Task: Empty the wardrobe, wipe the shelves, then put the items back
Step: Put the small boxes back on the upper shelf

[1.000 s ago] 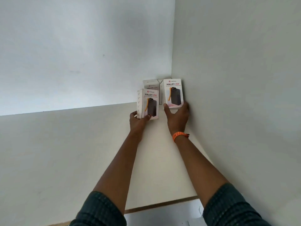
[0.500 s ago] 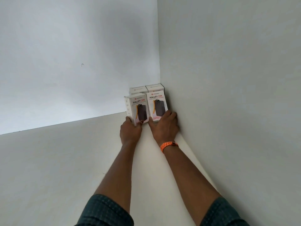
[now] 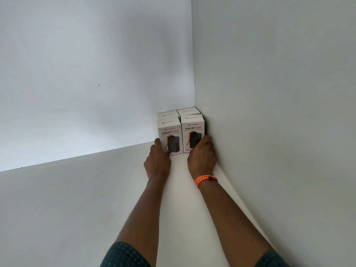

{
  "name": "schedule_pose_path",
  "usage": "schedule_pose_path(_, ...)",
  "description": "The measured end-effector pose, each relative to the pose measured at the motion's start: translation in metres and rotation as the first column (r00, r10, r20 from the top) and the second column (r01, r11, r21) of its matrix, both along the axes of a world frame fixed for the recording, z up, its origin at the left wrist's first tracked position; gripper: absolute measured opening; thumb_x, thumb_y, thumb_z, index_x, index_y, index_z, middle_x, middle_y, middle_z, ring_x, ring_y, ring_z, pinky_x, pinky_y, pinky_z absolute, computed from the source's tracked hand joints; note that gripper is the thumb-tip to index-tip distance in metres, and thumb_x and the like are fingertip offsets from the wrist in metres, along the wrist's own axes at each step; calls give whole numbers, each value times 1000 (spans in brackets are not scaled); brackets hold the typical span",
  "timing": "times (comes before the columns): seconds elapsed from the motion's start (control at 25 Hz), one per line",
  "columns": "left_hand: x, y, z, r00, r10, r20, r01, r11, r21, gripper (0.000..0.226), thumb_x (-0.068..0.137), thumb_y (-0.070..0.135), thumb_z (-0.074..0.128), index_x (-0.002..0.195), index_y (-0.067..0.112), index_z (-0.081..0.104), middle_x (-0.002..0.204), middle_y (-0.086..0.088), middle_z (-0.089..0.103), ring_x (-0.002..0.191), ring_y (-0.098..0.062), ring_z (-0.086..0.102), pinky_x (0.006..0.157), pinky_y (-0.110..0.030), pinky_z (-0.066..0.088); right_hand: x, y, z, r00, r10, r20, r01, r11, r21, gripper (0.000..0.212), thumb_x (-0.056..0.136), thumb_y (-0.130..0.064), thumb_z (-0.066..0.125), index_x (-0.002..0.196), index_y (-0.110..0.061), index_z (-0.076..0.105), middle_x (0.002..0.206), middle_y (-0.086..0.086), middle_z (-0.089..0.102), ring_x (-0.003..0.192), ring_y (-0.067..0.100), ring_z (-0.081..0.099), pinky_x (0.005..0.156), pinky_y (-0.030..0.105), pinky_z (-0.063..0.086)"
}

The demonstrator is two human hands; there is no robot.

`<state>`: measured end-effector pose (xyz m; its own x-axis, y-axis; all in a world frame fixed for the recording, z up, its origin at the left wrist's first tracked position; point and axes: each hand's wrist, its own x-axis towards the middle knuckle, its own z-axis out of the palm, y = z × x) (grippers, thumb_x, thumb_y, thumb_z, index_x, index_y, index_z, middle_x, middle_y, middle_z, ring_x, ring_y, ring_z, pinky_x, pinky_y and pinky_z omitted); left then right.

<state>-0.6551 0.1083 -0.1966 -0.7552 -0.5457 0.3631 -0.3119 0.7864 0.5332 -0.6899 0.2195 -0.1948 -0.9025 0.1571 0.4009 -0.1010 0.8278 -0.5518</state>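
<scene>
Four white "HALLEY 20K" boxes stand upright in the back right corner of the white wardrobe shelf (image 3: 77,199). My left hand (image 3: 157,162) grips the front left box (image 3: 170,130) low down, fingers along its left side. My right hand (image 3: 201,158), with an orange band at the wrist, grips the front right box (image 3: 193,125) with fingers wrapped round its right side, against the side wall. Both front boxes rest on the shelf, touching each other. Behind them only the tops of the two back boxes (image 3: 167,114) (image 3: 188,111) show.
The back wall (image 3: 96,74) and the right side wall (image 3: 269,93) of the wardrobe close in the corner. The shelf stretches bare to the left and toward me. My dark sleeves sit at the bottom edge.
Both hands carried the two front boxes down and back. The boxes now stand on the shelf, pushed up against the two back boxes in the corner.
</scene>
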Motion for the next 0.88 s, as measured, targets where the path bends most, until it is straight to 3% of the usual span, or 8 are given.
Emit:
schedule_pose_path(0.12, -3, -2, -1, 1000, 13, 24, -12, 999, -33, 32, 94, 31, 50, 121, 16, 41, 118, -6, 59, 99, -36, 61, 68, -34, 38, 3, -1, 0, 993, 100, -66, -104, 992, -65, 43, 87, -9, 64, 124, -3, 43, 120, 17, 47, 101, 31, 58, 69, 36, 55)
schedule_pose_path(0.28, -8, -5, -2, 999, -23, 43, 26, 997, -73, 29, 94, 38, 50, 111, 15, 44, 111, -4, 64, 96, -34, 62, 69, -36, 43, -2, 9, 0, 963, 264, -56, -268, 959, -95, 41, 90, -9, 56, 129, -4, 44, 125, 15, 50, 106, 29, 59, 78, 33, 52)
schedule_pose_path(0.56, -10, -7, -1, 997, -77, -3, 76, 996, -56, 25, 90, 29, 55, 109, 15, 46, 113, -3, 61, 104, -29, 56, 69, -37, 42, 2, 7, 2, 975, 222, -20, -223, 973, -66, 36, 92, -17, 53, 125, -7, 44, 120, 12, 52, 96, 27, 63, 67, 29, 46)
schedule_pose_path(0.88, -14, -9, -2, 998, -61, 26, 61, 998, -16, 29, 90, 29, 57, 110, 15, 42, 114, -1, 63, 103, -30, 59, 69, -34, 40, 6, 2, 5, 986, 162, -37, -165, 978, -130, 45, 93, -19, 54, 132, -6, 37, 128, 14, 57, 102, 31, 65, 74, 37, 55)
